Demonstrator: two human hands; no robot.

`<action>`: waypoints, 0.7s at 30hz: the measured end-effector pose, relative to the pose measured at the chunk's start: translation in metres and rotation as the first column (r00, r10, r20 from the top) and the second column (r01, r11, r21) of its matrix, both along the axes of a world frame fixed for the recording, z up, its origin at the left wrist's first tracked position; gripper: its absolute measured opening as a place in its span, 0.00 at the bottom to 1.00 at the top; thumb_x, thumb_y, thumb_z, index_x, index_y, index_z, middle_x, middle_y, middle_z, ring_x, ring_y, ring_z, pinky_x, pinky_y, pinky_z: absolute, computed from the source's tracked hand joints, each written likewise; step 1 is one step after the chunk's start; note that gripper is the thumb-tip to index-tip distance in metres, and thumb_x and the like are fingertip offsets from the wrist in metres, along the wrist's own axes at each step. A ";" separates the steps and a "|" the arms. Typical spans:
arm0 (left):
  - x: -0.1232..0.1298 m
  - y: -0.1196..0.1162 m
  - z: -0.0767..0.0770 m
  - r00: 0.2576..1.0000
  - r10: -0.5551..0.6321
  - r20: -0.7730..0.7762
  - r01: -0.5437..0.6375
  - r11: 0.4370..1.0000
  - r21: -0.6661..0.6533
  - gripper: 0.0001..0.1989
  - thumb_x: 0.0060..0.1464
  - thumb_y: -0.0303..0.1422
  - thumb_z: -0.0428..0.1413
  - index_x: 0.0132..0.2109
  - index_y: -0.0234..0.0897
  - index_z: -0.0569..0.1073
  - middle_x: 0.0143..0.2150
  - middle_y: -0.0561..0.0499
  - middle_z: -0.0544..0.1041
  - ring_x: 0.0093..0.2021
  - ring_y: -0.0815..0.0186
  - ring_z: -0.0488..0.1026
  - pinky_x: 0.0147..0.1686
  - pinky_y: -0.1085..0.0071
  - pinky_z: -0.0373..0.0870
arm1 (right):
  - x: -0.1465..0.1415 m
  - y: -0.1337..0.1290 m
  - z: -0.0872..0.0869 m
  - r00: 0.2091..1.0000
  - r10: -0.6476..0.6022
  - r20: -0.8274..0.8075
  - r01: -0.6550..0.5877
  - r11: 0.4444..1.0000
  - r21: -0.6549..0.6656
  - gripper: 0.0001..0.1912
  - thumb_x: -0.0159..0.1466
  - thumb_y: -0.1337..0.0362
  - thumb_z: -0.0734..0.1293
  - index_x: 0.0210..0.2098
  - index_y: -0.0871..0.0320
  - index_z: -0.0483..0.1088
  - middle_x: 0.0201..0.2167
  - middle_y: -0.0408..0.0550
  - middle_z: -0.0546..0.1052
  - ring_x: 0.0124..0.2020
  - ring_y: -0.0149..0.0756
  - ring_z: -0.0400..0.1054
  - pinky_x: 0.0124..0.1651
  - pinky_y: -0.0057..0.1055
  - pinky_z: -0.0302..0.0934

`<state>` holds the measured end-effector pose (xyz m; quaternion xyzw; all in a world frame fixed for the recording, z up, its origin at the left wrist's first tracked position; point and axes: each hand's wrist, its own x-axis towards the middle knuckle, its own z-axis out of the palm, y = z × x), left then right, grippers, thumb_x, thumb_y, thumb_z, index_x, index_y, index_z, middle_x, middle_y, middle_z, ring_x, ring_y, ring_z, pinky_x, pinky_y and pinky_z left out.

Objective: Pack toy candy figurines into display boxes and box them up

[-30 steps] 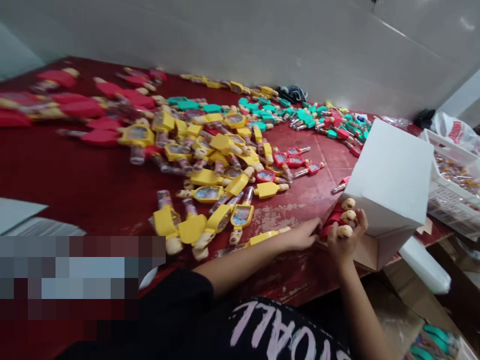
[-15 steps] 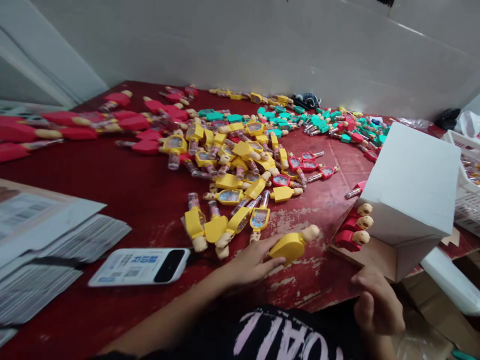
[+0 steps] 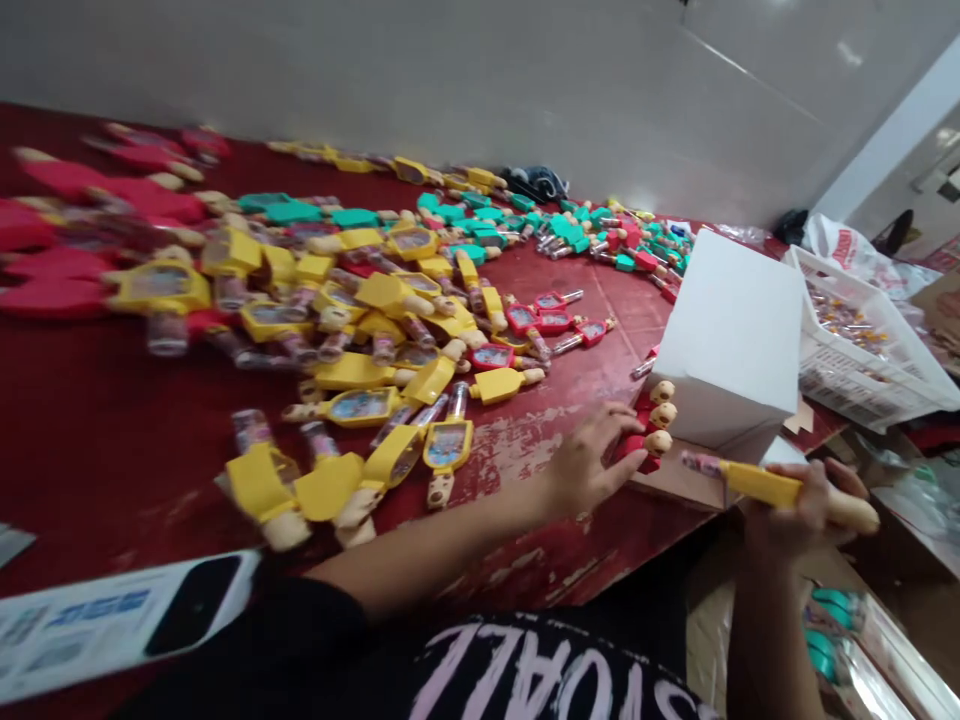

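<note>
My right hand is closed around a yellow toy, whose clear tube points left toward the box and whose beige end sticks out past my fingers. The white box lies on its side with its opening toward me. Several red toys with beige animal heads are stacked in its opening. My left hand reaches to these red toys, thumb and fingers apart, fingertips at their near side; whether they press on them I cannot tell. A loose pile of yellow toys lies left of my left hand.
Green toys and blurred red toys lie farther back on the red table. A white phone-shaped object is at lower left. Right of the box stands a white crate of small packed items; below it is an open carton with green-topped things.
The yellow toy passed from my left hand to my right hand. My left hand moved right to the red toys at the box. The view has swung right.
</note>
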<state>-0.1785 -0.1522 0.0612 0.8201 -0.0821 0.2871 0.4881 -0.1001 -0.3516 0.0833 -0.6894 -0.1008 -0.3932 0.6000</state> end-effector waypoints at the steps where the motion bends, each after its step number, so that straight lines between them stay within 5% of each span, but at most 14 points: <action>1: 0.014 0.000 0.003 0.997 -0.020 0.074 0.015 0.998 0.065 0.14 0.57 0.38 0.50 0.45 0.34 0.71 0.50 0.42 0.70 0.53 0.60 0.66 0.55 0.63 0.61 | 0.011 0.007 -0.004 0.999 -0.050 0.008 0.049 0.998 0.027 0.11 0.62 0.59 0.63 0.41 0.54 0.58 0.25 0.38 0.64 0.20 0.31 0.63 0.28 0.33 0.64; 3: 0.043 -0.003 0.005 0.979 -0.127 0.159 0.087 0.967 0.238 0.15 0.54 0.38 0.50 0.46 0.37 0.73 0.56 0.43 0.67 0.59 0.56 0.60 0.60 0.57 0.53 | 0.027 0.024 -0.018 0.999 -0.051 -0.001 0.051 0.993 0.107 0.15 0.59 0.59 0.66 0.41 0.56 0.59 0.23 0.38 0.66 0.20 0.31 0.65 0.27 0.32 0.64; 6: 0.072 -0.007 -0.004 0.965 -0.229 0.129 0.161 0.903 0.399 0.15 0.48 0.36 0.50 0.42 0.41 0.75 0.56 0.48 0.69 0.64 0.52 0.53 0.63 0.52 0.42 | 0.038 0.046 -0.041 0.998 0.040 -0.057 -0.039 0.999 0.017 0.17 0.59 0.58 0.66 0.43 0.59 0.61 0.19 0.37 0.67 0.21 0.34 0.69 0.28 0.32 0.66; 9: 0.078 -0.007 -0.015 0.974 -0.180 0.139 0.117 0.921 0.371 0.15 0.46 0.36 0.48 0.38 0.40 0.76 0.46 0.47 0.74 0.63 0.55 0.55 0.63 0.55 0.44 | 0.042 0.048 -0.052 0.997 0.007 -0.071 -0.012 0.997 -0.073 0.14 0.60 0.57 0.64 0.39 0.61 0.64 0.20 0.39 0.68 0.21 0.32 0.69 0.27 0.30 0.65; 14: 0.067 -0.007 -0.018 0.963 -0.151 0.222 0.074 0.944 0.322 0.18 0.50 0.37 0.45 0.41 0.37 0.75 0.44 0.44 0.73 0.62 0.57 0.56 0.64 0.58 0.45 | 0.049 0.048 -0.042 0.997 -0.062 -0.047 0.054 0.987 -0.149 0.11 0.58 0.58 0.65 0.32 0.61 0.67 0.27 0.47 0.71 0.27 0.33 0.68 0.32 0.31 0.65; 21: 0.073 -0.010 -0.019 0.970 -0.166 0.176 0.124 0.966 0.227 0.17 0.48 0.39 0.45 0.38 0.37 0.75 0.44 0.45 0.74 0.62 0.55 0.56 0.64 0.57 0.44 | 0.043 0.073 -0.053 0.993 0.058 -0.102 -0.091 0.928 -0.361 0.12 0.62 0.56 0.62 0.37 0.59 0.63 0.24 0.42 0.70 0.21 0.28 0.65 0.24 0.25 0.61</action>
